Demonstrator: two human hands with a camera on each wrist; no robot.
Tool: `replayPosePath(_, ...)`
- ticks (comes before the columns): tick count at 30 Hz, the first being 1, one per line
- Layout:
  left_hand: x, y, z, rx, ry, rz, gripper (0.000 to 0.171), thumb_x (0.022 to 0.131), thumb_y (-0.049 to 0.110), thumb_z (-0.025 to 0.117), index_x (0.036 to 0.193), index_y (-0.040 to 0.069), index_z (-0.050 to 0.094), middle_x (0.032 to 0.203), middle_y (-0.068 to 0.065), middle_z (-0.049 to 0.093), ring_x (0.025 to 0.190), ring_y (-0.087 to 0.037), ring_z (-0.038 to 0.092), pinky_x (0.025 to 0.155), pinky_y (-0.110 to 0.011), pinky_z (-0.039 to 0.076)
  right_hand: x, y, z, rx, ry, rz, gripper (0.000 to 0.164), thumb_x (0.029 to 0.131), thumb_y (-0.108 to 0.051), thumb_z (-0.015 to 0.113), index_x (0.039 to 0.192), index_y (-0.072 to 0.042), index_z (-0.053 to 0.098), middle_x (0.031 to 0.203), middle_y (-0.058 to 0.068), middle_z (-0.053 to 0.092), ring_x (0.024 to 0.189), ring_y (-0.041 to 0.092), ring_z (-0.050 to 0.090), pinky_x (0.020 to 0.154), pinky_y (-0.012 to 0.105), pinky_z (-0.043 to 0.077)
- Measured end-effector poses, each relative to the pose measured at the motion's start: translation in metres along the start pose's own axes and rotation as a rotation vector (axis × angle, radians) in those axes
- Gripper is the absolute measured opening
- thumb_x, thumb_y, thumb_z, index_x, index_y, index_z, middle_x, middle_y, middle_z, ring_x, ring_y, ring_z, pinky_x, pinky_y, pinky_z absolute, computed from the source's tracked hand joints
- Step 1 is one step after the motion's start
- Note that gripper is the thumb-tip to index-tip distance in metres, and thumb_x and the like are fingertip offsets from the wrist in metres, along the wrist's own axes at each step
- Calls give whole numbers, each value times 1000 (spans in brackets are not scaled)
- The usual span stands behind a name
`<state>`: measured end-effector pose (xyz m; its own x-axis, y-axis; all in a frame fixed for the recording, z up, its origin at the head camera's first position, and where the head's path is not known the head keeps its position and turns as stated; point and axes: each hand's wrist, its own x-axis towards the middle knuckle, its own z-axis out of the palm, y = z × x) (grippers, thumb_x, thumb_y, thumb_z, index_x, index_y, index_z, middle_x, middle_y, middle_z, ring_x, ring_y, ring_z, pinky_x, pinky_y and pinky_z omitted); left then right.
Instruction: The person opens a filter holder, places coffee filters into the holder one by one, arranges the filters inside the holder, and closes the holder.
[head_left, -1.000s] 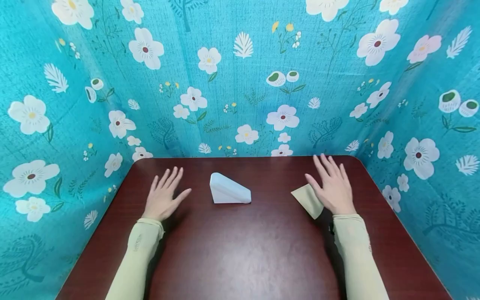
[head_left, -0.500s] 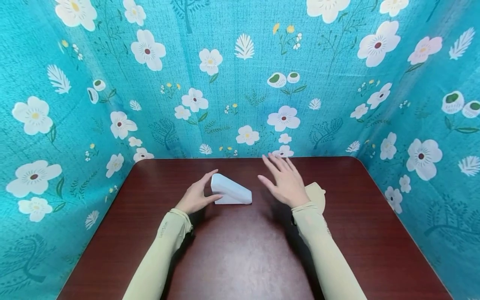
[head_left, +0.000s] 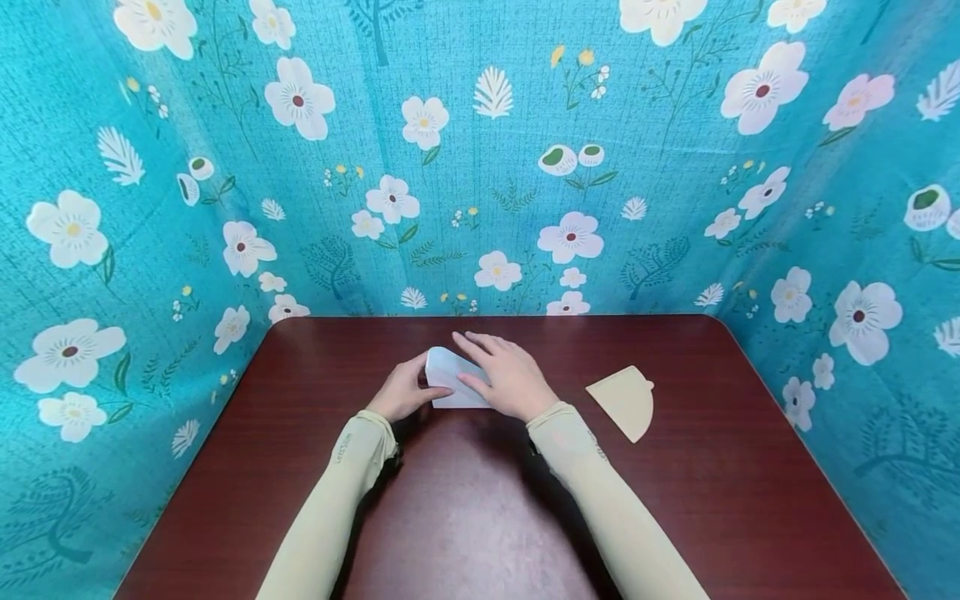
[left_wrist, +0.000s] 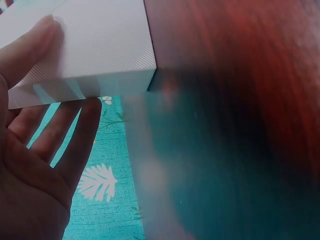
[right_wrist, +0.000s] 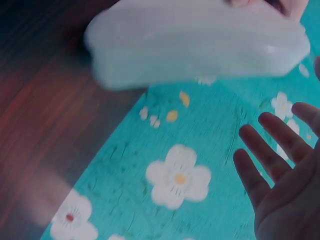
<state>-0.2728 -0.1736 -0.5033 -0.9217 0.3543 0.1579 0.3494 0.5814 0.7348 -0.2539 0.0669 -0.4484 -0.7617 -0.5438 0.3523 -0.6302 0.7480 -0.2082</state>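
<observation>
A pale wedge-shaped box (head_left: 459,402), white with a light blue tint, stands on the table, its tall end to the left. My left hand (head_left: 401,392) grips that tall end. In the left wrist view the thumb lies on the ribbed white side of the box (left_wrist: 110,40), and the fingers are at its other side. Over the low right end reaches my right hand (head_left: 512,379), covering part of the box. In the right wrist view the fingers of my right hand (right_wrist: 285,170) are spread and relaxed, apart from the blurred box (right_wrist: 195,55).
A flat beige fan-shaped piece (head_left: 626,404) with a small round tab lies on the table to the right. The dark red-brown table (head_left: 465,517) ends at a blue flowered curtain (head_left: 450,167) behind and on both sides.
Both hands have moved inward to the wedge-shaped box; my left hand has taken hold of it. My right hand has left the beige piece, uncovering it. The box stays in about the same place.
</observation>
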Motion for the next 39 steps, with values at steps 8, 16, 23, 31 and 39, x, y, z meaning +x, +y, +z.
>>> replayPosePath(8, 3, -3, 2, -8, -24, -12, 60, 90, 24, 83, 143, 14, 59, 123, -6, 74, 105, -19, 71, 90, -37, 57, 15, -18, 16, -6, 11, -97, 59, 100, -34, 69, 155, -29, 49, 140, 2, 62, 116, 24, 67, 87, 44, 59)
replayPosePath(16, 3, -3, 2, 14, -30, -32, 56, 89, 22, 83, 139, 14, 61, 122, -5, 74, 101, -18, 69, 90, -36, 56, 19, -17, 21, 3, 45, -97, 50, 99, -24, 72, 147, -28, 59, 120, 0, 66, 97, 20, 70, 73, 39, 59)
replayPosePath(23, 3, -3, 1, 11, -35, -35, 58, 89, 23, 83, 141, 15, 60, 126, -5, 73, 105, -17, 69, 94, -39, 56, 19, -13, 19, 17, 45, -106, 52, 98, -23, 74, 147, -29, 58, 118, -1, 65, 93, 18, 71, 74, 37, 59)
replayPosePath(31, 3, 0, 2, 24, -9, -18, 52, 86, 24, 86, 133, 15, 65, 115, -3, 76, 89, -12, 69, 87, -33, 56, 14, -4, 10, 25, 54, -66, 53, 98, -24, 74, 147, -27, 56, 117, 1, 64, 85, 18, 70, 72, 37, 59)
replayPosePath(39, 3, -1, 3, 22, 3, -20, 47, 85, 24, 87, 127, 16, 67, 109, -2, 77, 83, -12, 67, 83, -32, 55, 9, 0, 0, 98, 23, 29, 48, 100, -36, 70, 145, -29, 56, 122, 1, 64, 87, 19, 68, 76, 39, 59)
